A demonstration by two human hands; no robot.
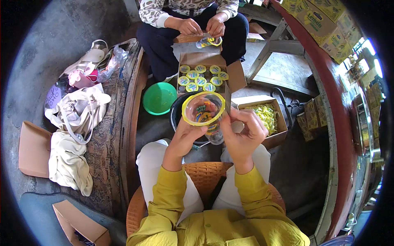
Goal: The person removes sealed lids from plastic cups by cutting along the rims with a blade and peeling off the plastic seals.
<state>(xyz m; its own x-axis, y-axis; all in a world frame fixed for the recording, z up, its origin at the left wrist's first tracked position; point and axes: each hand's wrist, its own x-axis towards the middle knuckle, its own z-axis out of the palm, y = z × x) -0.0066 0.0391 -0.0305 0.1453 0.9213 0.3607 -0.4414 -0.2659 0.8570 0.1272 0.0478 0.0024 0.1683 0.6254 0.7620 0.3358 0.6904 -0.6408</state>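
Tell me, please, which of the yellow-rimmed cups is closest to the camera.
The clear cup in the person's left hand; the others are farther off, in the cardboard box or by the co-worker's hands.

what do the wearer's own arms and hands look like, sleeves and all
Both arms wear plain mustard-yellow sleeves, loose and wrinkled: the left sleeve and the right sleeve both end short of the wrist. The left hand and right hand have no gloves, and no watch or bracelet shows. Some fingers are hidden, so I can't rule out rings.
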